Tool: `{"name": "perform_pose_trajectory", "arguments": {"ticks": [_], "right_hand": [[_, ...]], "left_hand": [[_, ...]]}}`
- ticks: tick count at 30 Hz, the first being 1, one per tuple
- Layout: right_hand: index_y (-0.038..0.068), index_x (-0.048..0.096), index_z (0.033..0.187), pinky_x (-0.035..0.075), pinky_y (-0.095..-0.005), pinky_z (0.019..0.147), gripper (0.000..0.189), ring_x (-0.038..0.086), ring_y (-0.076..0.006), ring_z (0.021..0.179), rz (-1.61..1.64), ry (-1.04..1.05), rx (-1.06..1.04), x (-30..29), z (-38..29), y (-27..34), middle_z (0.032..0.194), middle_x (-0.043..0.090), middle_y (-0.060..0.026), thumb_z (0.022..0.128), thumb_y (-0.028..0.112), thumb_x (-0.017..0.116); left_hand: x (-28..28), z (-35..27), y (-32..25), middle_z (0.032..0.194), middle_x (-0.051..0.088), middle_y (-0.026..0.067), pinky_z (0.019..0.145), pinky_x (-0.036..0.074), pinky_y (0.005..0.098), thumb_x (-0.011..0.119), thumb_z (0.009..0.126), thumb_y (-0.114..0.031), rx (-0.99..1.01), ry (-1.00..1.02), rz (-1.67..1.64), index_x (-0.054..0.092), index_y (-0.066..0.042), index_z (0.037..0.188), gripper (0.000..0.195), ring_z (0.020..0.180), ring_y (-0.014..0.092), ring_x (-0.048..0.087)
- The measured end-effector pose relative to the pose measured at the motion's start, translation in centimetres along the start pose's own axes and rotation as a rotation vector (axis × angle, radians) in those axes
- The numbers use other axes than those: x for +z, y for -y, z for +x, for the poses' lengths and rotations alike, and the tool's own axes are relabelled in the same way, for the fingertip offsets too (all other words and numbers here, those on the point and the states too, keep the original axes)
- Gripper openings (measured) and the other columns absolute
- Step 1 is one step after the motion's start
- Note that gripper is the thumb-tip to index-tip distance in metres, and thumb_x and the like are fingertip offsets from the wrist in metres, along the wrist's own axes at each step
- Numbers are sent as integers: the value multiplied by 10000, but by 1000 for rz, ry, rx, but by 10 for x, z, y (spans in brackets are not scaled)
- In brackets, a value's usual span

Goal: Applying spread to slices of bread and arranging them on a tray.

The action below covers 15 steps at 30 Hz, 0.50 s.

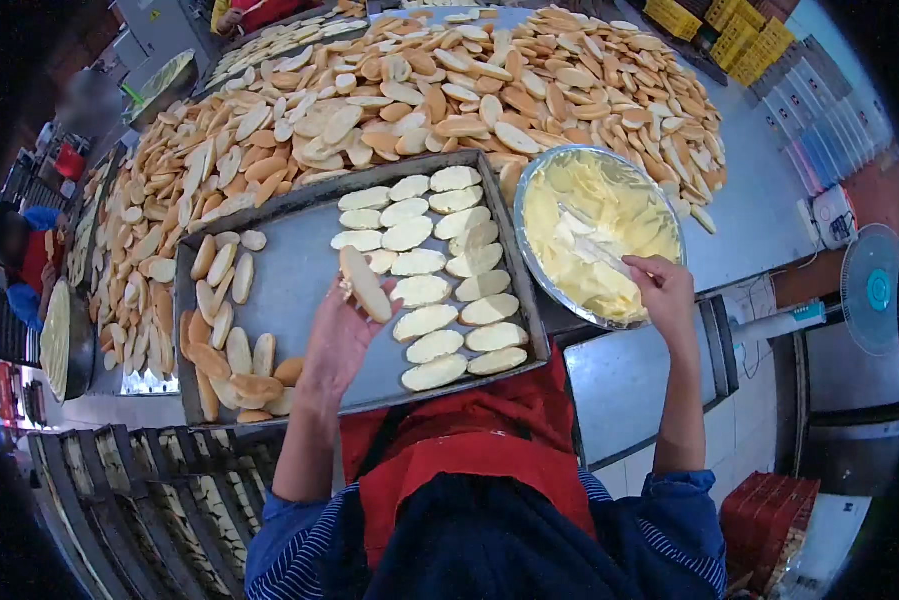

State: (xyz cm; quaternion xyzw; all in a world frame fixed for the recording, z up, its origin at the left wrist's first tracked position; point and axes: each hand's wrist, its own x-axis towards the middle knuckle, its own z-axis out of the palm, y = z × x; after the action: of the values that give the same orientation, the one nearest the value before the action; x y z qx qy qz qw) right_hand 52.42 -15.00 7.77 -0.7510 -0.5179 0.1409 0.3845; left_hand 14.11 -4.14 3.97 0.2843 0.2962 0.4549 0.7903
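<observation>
My left hand (343,337) holds a bread slice (365,285) above the middle of a metal baking tray (539,341). In my right hand (658,281) is a pale spreading tool (603,255), its far end in the yellow cream (569,195) that fills a round metal bowl (526,251) to the right of the tray. Rows of cream-coated slices (434,346) lie on the tray's right half. Uncoated slices (241,352) sit loosely along its left side and lower left corner.
A large heap of bread slices (449,97) covers the worktable behind the tray. Stacked trays (149,495) stand at lower left. A co-worker (33,247) and another cream bowl (63,341) are at far left. At right are a fan (877,289) and a red crate (768,517).
</observation>
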Motion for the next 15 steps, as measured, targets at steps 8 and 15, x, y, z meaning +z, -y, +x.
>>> {"name": "perform_pose_trajectory", "arguments": {"ticks": [8, 15], "right_hand": [[29, 704, 960, 432, -258, 588, 190, 573, -127, 648, -54, 241, -133, 10, 9, 11, 754, 640, -62, 786, -1, 634], [-17, 696, 962, 340, -212, 473, 174, 453, -50, 537, 283, 353, 224, -16, 8, 5, 708, 586, 3, 810, 30, 627]], "left_hand": [[-3, -2, 12, 1270, 475, 89, 962, 427, 358, 464, 965, -218, -26, 27, 36, 335, -80, 1355, 434, 1165, 216, 491], [-8, -7, 14, 1251, 484, 83, 959, 432, 348, 508, 950, -196, 5, -35, -45, 374, -82, 1289, 382, 1147, 200, 499]]}}
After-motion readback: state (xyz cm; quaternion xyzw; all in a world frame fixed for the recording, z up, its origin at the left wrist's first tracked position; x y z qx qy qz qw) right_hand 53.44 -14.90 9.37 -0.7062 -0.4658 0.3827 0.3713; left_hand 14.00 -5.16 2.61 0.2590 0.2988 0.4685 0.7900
